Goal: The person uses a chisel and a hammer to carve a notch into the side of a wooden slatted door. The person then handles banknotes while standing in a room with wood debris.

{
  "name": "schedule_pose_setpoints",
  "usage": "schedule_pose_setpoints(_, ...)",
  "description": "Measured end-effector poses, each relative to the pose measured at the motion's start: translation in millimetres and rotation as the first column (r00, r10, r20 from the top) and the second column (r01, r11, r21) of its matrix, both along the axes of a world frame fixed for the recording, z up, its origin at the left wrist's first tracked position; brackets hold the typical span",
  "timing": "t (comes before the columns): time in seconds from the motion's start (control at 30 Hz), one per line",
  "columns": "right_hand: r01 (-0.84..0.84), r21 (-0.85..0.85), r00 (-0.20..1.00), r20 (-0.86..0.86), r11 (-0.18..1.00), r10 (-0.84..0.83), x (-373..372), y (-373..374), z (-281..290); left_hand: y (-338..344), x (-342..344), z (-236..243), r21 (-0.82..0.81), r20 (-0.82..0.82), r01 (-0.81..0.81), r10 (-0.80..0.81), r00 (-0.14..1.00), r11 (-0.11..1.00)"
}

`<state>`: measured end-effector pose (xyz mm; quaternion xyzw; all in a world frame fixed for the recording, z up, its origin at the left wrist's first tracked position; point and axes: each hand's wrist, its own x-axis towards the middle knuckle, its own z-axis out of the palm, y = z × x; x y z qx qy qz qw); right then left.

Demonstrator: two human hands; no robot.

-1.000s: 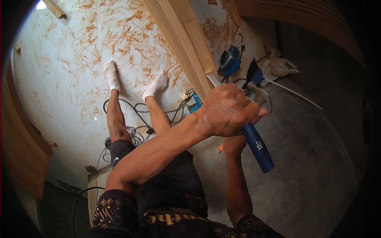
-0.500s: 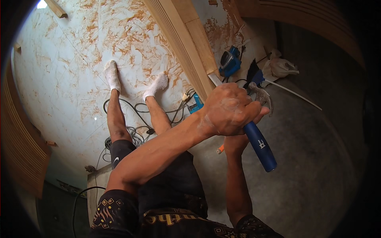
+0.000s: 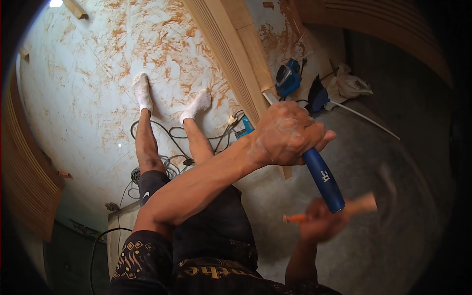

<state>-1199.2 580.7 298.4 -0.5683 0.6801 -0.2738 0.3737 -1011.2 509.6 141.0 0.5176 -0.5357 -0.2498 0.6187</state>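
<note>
My left hand (image 3: 290, 132) is closed around a wood chisel (image 3: 324, 179) with a blue handle. The chisel's flat blade meets the near end of a grooved wooden piece (image 3: 246, 54), and its handle slants down to the right. Lower right, my right hand (image 3: 322, 221) grips a hammer (image 3: 363, 204) by its wood-and-orange handle. Motion smears this hand, and the hammer's metal head is only a faint streak. The hammer is apart from the chisel.
A blue power tool (image 3: 288, 78) lies beyond my left hand, near a black-bristled brush (image 3: 317, 96) and a white plastic bag (image 3: 350, 83). Black cable (image 3: 169, 169) coils by my legs. My socked feet rest on a dusty white floor (image 3: 103, 98). Grooved wooden pieces (image 3: 29, 167) flank the left side.
My right hand has swung down and right with the hammer, away from beneath my left hand. The left hand and chisel have barely moved.
</note>
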Motion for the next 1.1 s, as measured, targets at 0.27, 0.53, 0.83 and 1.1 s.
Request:
schedule_pose_setpoints(0.27,-0.349,0.054,0.912,-0.211,0.936,0.352,18,16,76,-2,0,0,0.001,-0.025,-0.025,0.025,0.999,1.000)
schedule_pose_setpoints(0.53,-0.352,-0.032,0.935,0.043,0.936,0.353,19,18,65,-2,-1,-2,-0.030,-0.039,-0.038,0.037,0.999,0.999)
schedule_pose_setpoints(0.83,-0.343,-0.035,0.930,0.128,0.939,0.344,15,22,62,-2,1,-2,-0.029,-0.045,-0.031,0.029,0.999,0.999)
schedule_pose_setpoints(1.1,-0.194,0.075,0.980,-0.037,0.978,0.197,27,20,63,-6,1,0,-0.004,-0.073,-0.069,0.068,0.995,0.998)
